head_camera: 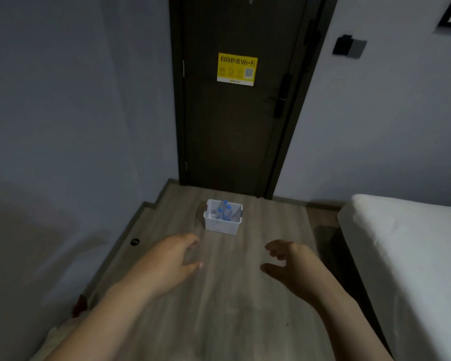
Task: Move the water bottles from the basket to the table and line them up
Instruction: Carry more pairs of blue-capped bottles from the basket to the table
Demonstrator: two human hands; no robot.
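A small white perforated basket (220, 225) stands at the far end of the grey wood table (219, 303). Upright inside it are clear water bottles with blue caps (225, 211); three caps show. My left hand (167, 261) hovers over the table on the near left of the basket, fingers loosely spread and holding nothing. My right hand (294, 264) hovers on the near right, fingers loosely curled and empty. Both hands are well short of the basket.
A dark door (235, 131) with a yellow Wi-Fi sticker (237, 69) stands right behind the table's far edge. A white bed (412, 256) runs along the right. A grey wall borders the left. A round cable hole (135, 241) sits near the table's left edge.
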